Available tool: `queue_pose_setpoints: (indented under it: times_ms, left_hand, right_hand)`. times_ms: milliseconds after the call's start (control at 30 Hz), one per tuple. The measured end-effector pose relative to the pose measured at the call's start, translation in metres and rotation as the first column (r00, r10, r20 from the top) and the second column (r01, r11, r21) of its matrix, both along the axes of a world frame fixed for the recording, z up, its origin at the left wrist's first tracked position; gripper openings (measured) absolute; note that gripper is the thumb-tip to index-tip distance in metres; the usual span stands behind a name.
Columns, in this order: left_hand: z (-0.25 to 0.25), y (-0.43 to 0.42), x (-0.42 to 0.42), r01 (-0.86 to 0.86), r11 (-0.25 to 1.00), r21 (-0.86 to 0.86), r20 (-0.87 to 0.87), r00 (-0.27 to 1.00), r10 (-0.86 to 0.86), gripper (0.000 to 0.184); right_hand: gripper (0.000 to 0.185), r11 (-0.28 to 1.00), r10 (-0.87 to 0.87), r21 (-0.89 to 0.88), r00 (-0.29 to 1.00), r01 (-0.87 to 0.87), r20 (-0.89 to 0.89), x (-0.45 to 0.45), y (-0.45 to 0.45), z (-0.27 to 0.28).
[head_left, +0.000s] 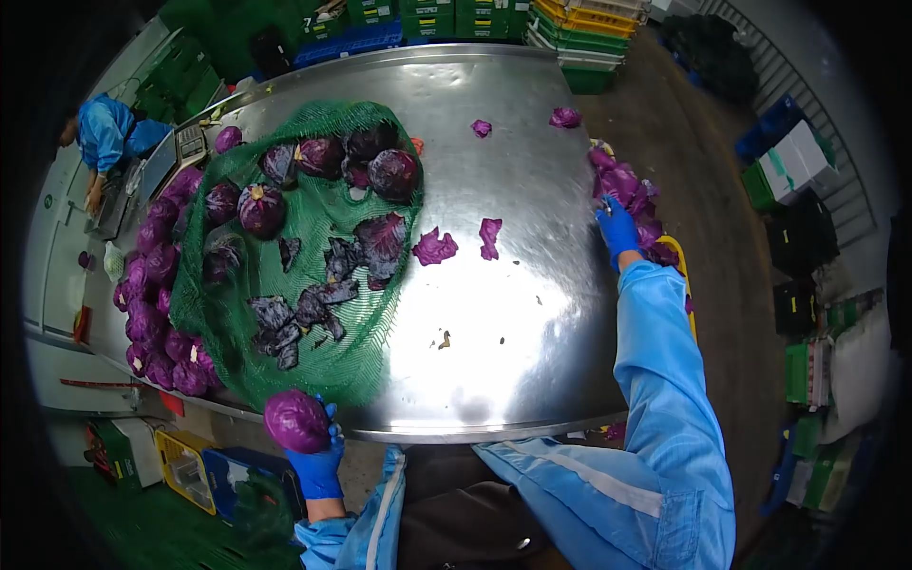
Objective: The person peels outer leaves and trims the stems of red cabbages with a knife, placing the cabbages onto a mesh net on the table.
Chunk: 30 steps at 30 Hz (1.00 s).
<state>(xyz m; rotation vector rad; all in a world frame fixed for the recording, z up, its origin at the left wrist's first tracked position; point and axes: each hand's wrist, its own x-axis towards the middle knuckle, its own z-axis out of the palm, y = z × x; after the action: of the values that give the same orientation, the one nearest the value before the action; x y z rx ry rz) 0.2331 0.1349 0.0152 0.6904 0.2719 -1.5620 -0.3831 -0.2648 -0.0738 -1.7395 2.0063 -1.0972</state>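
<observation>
A round red cabbage, stripped to smooth purple leaves, rests in my gloved left hand at the table's near edge. My fingers wrap round its right side. At the table's right edge, my gloved right hand is closed over a heap of purple cabbage leaves. Something small and dark pokes out by its fingertips, too small to name. On the steel table a green net bag lies spread, with several darker cabbages and wilted outer leaves on it.
Peeled cabbages are piled along the table's left side, near a scale. Loose leaf scraps dot the steel. A yellow crate holds leaves on the right. A person in blue works at far left. Stacked crates stand behind.
</observation>
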Motion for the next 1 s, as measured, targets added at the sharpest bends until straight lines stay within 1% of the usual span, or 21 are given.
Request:
queue_pose_setpoints:
  times_ms: [33, 67, 100, 133, 167, 200, 233, 267, 300, 333, 400, 433, 500, 567, 633, 700, 733, 800, 867, 933, 1000]
  left_hand:
    - [-0.003, 0.002, 0.003, -0.018, 1.000, 0.015, 0.019, 1.000, 0.017, 0.062]
    - [-0.008, 0.002, 0.007, -0.034, 0.999, 0.023, 0.027, 0.999, 0.033, 0.063]
    - [-0.012, 0.003, 0.012, -0.050, 0.998, 0.031, 0.036, 0.998, 0.049, 0.063]
    - [-0.018, 0.002, 0.020, -0.049, 0.998, -0.030, 0.046, 0.998, 0.050, 0.062]
    - [-0.015, 0.002, 0.028, -0.077, 0.995, -0.067, 0.072, 0.994, 0.081, 0.060]
    - [-0.007, -0.003, 0.031, -0.116, 0.988, -0.100, 0.107, 0.986, 0.127, 0.058]
    - [0.004, -0.008, 0.036, -0.171, 0.977, -0.130, 0.146, 0.971, 0.190, 0.056]
    - [0.015, -0.018, 0.045, -0.210, 0.960, -0.186, 0.184, 0.952, 0.244, 0.055]
    - [0.027, -0.034, 0.058, -0.246, 0.936, -0.251, 0.212, 0.930, 0.301, 0.054]
    - [0.036, -0.053, 0.079, -0.221, 0.918, -0.328, 0.248, 0.918, 0.309, 0.053]
    - [0.055, -0.093, 0.121, -0.207, 0.867, -0.453, 0.263, 0.898, 0.352, 0.055]
    - [0.064, -0.113, 0.144, -0.234, 0.849, -0.474, 0.214, 0.904, 0.369, 0.059]
    - [0.079, -0.156, 0.192, -0.343, 0.835, -0.431, 0.026, 0.920, 0.391, 0.067]
    - [0.091, -0.192, 0.228, -0.443, 0.815, -0.373, -0.088, 0.891, 0.444, 0.075]
    - [0.093, -0.223, 0.247, -0.505, 0.781, -0.367, -0.072, 0.852, 0.518, 0.070]
    - [0.088, -0.253, 0.266, -0.539, 0.761, -0.361, 0.222, 0.743, 0.632, 0.060]
    - [0.087, -0.266, 0.271, -0.523, 0.769, -0.368, 0.228, 0.751, 0.620, 0.056]
    - [0.090, -0.290, 0.273, -0.524, 0.803, -0.282, 0.121, 0.811, 0.572, 0.057]
    - [0.084, -0.305, 0.280, -0.565, 0.792, -0.232, 0.021, 0.811, 0.585, 0.061]
    - [0.087, -0.312, 0.289, -0.603, 0.769, -0.211, 0.042, 0.780, 0.624, 0.062]
    - [0.094, -0.306, 0.309, -0.578, 0.741, -0.341, 0.255, 0.702, 0.665, 0.062]
  right_hand:
    - [0.040, 1.000, -0.007, -0.013, 0.997, 0.008, 0.083, 0.024, 0.010, 0.014]
    - [0.040, 0.995, -0.055, 0.084, 0.994, 0.047, 0.092, 0.046, 0.020, 0.023]
    - [0.039, 1.000, -0.024, -0.007, 0.997, 0.025, 0.074, 0.059, 0.030, 0.011]
    - [0.038, 0.995, 0.015, -0.099, 0.998, -0.009, 0.060, 0.075, 0.042, -0.001]
    - [0.037, 0.999, 0.038, 0.006, 0.885, -0.046, 0.465, 0.096, 0.062, 0.006]
    - [0.035, 0.982, 0.007, 0.109, 0.608, -0.154, 0.794, 0.128, 0.088, 0.015]
    - [0.028, 0.957, -0.058, 0.185, 0.480, -0.222, 0.875, 0.146, 0.108, 0.008]
    - [0.026, 0.872, -0.204, 0.412, 0.567, -0.266, 0.798, 0.171, 0.133, 0.043]
    - [0.027, 0.790, -0.234, 0.472, 0.520, -0.391, 0.822, 0.180, 0.152, 0.041]
    - [0.028, 0.750, -0.189, 0.461, 0.514, -0.474, 0.837, 0.190, 0.171, 0.042]
    - [0.025, 0.699, -0.151, 0.543, 0.646, -0.465, 0.748, 0.211, 0.204, 0.048]
    - [0.025, 0.695, -0.146, 0.540, 0.643, -0.474, 0.752, 0.216, 0.212, 0.042]
    - [0.022, 0.773, -0.176, 0.532, 0.688, -0.346, 0.704, 0.220, 0.222, 0.035]
    - [0.021, 0.774, -0.189, 0.540, 0.692, -0.332, 0.697, 0.221, 0.219, 0.033]
    - [0.020, 0.787, -0.196, 0.524, 0.673, -0.326, 0.713, 0.216, 0.218, 0.026]
    - [0.021, 0.791, -0.207, 0.532, 0.686, -0.303, 0.698, 0.218, 0.220, 0.023]
    - [0.021, 0.790, -0.210, 0.542, 0.703, -0.288, 0.679, 0.219, 0.220, 0.025]
    - [0.021, 0.795, -0.220, 0.546, 0.712, -0.264, 0.666, 0.219, 0.220, 0.023]
    - [0.020, 0.797, -0.221, 0.548, 0.722, -0.253, 0.656, 0.220, 0.221, 0.022]
    - [0.021, 0.819, -0.229, 0.521, 0.696, -0.241, 0.681, 0.220, 0.223, 0.024]
    - [0.021, 0.820, -0.236, 0.526, 0.705, -0.225, 0.669, 0.221, 0.224, 0.027]
